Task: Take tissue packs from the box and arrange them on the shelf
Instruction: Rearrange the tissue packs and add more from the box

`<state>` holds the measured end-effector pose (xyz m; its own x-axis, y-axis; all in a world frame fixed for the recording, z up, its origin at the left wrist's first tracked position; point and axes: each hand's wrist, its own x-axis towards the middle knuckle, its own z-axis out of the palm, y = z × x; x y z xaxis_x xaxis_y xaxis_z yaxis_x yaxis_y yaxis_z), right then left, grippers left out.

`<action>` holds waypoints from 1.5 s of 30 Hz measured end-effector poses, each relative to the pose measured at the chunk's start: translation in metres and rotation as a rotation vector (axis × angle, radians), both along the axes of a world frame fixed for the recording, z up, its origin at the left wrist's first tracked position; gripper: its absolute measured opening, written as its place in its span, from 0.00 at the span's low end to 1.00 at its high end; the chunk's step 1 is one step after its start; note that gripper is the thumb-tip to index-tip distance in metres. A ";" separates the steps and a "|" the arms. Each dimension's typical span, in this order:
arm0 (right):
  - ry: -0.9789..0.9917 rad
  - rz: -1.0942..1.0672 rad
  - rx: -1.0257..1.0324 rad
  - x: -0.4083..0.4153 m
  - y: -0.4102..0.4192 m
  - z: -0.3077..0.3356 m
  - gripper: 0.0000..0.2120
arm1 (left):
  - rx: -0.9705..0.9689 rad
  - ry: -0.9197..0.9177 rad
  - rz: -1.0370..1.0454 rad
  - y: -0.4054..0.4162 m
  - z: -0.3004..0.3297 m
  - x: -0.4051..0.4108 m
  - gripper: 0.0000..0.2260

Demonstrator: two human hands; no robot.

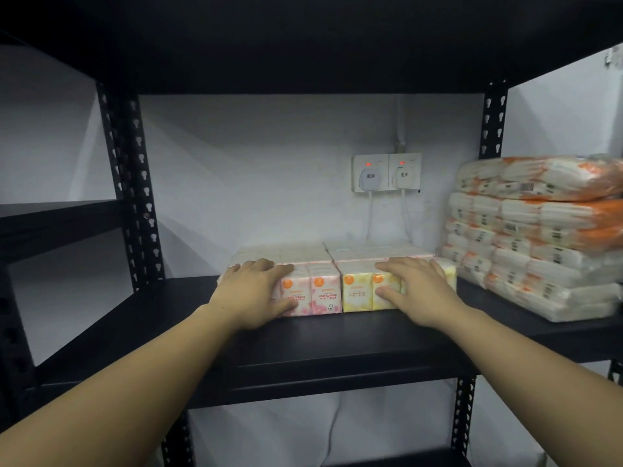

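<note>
Two bundles of mini tissue packs stand side by side on the black shelf. The pink rose-scented bundle is on the left and the yellow bundle on the right. My left hand grips the front left corner of the pink bundle, fingers over its top and thumb on its front. My right hand grips the yellow bundle the same way. The box is not in view.
A tall stack of orange-and-white tissue bundles fills the right end of the shelf. Two wall sockets with plugs and hanging cables sit behind the packs. Black perforated uprights frame the bay, with a board overhead.
</note>
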<state>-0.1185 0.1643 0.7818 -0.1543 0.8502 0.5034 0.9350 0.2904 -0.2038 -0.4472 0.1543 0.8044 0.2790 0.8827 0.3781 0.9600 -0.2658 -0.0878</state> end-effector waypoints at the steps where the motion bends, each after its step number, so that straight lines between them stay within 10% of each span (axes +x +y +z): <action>1: 0.000 0.002 0.001 0.000 0.001 0.000 0.26 | 0.003 -0.001 -0.002 0.001 0.000 0.000 0.34; 28: -0.084 0.090 -0.042 -0.085 -0.119 -0.001 0.35 | 0.144 -0.163 -0.051 -0.113 -0.029 -0.013 0.37; 45: -0.049 0.096 -0.374 -0.143 -0.238 -0.265 0.37 | -0.248 -0.248 -0.055 -0.225 -0.271 -0.063 0.37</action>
